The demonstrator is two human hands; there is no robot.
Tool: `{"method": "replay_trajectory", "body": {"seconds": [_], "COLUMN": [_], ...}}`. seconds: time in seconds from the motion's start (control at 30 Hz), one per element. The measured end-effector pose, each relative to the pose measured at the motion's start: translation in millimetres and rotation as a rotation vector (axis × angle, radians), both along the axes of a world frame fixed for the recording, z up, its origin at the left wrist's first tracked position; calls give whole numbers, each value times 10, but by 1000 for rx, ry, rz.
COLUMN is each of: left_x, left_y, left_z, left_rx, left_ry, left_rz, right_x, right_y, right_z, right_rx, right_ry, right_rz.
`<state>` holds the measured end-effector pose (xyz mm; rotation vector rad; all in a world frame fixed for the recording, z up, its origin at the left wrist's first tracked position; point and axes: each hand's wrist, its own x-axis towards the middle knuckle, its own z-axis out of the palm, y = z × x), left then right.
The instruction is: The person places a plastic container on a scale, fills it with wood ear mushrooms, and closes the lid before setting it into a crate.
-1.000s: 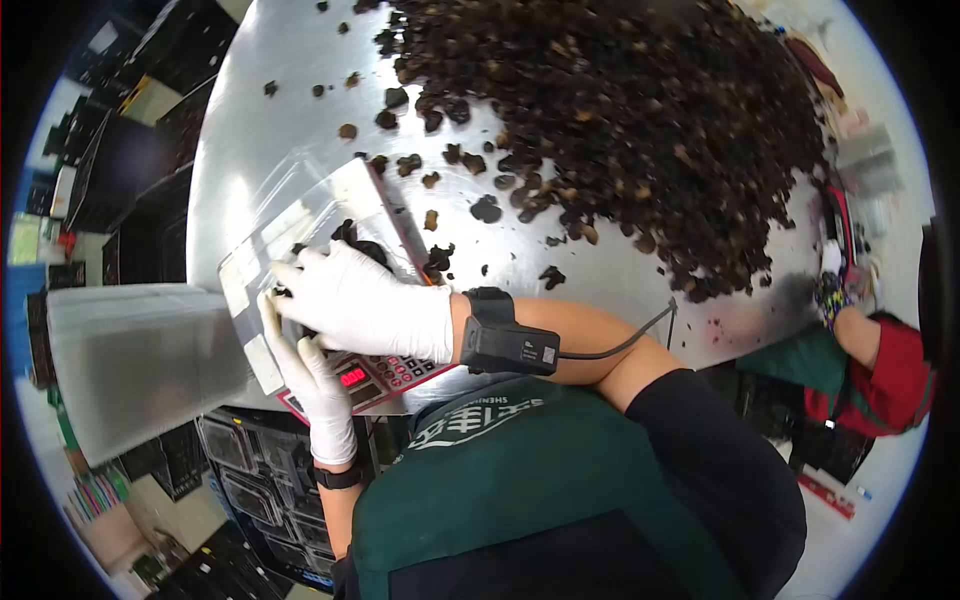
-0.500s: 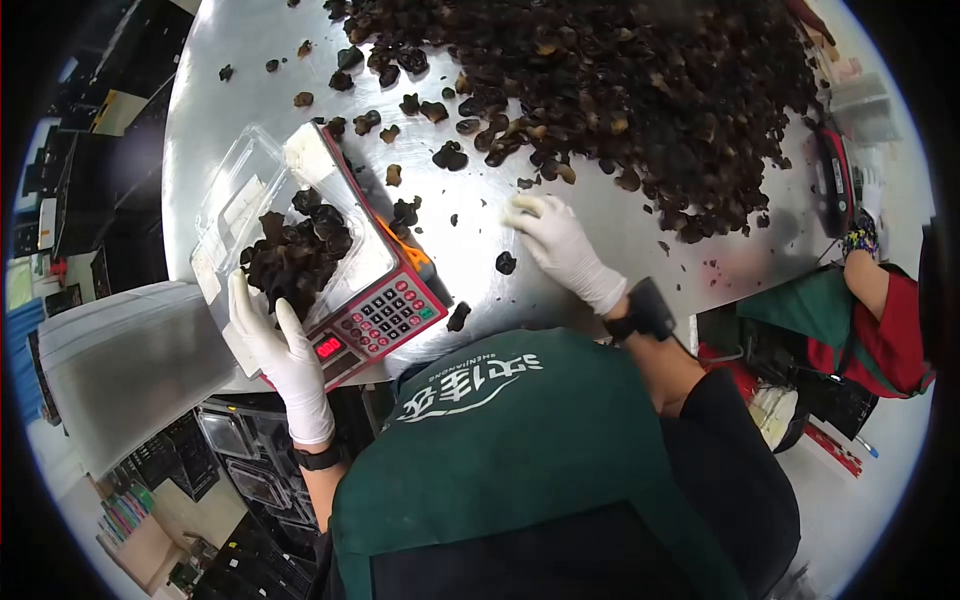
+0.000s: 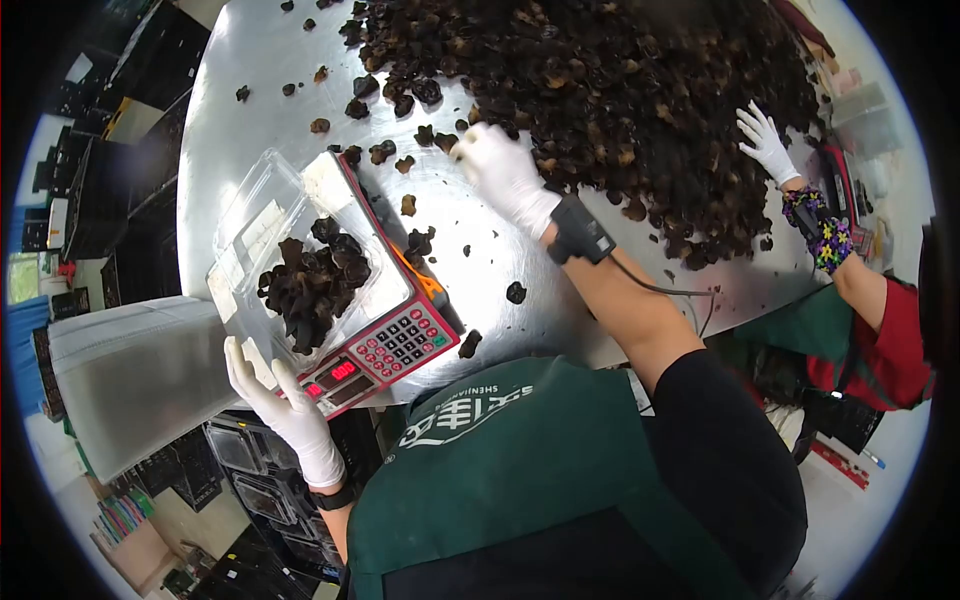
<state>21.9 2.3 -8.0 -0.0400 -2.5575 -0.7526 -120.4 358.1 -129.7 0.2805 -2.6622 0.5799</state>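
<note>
My left hand (image 3: 280, 405), in a white glove, has its fingers spread at the near-left corner of a red and white digital scale (image 3: 405, 345). A clear plastic clamshell box (image 3: 262, 195) lies opened on the scale, with a heap of dark wood ear mushrooms (image 3: 318, 280) in its tray. At the near edge of a large pile of wood ear mushrooms (image 3: 620, 90) is my right hand (image 3: 505, 178), also gloved. Its fingers are curled together beside a loose piece; whatever is inside them is hidden.
The metal table (image 3: 560, 310) carries scattered loose mushroom pieces. A co-worker's gloved hand (image 3: 768, 148) reaches over the pile's right side, near another scale (image 3: 840, 185). A translucent plastic bin (image 3: 140, 370) stands at the left, and stacked plastic boxes (image 3: 260, 480) are below the table edge.
My right hand has moved forward and left to the pile's edge, its fingers now curled. My left hand has drawn back from the mushrooms in the box. A co-worker's hand has come over the pile.
</note>
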Motion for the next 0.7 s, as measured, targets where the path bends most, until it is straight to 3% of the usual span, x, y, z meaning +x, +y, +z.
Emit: {"method": "replay_trajectory", "body": {"seconds": [0.1,0.17,0.27,0.37,0.5,0.63,0.7], "left_x": [51,40,10,-19,-6,15,25], "left_y": [10,30,104,160,147,136,132], "left_z": [1,0,27,62,48,27,25], "left_rx": [-12,-18,26,48,44,56,58], "left_ry": [-27,-34,-49,-49,-38,-41,-38], "left_rz": [34,34,17,6,6,17,16], "right_x": [-231,-364,-469,-494,-595,-613,-556], "right_y": [365,542,613,590,753,856,848], "right_z": [272,20,8,159,29,127,221], "right_rx": [186,200,214,172,42,-337,-184], "right_ry": [-69,46,-59,-247,-241,-350,-402], "right_rz": [-149,-200,-100,-111,-42,-46,-91]}}
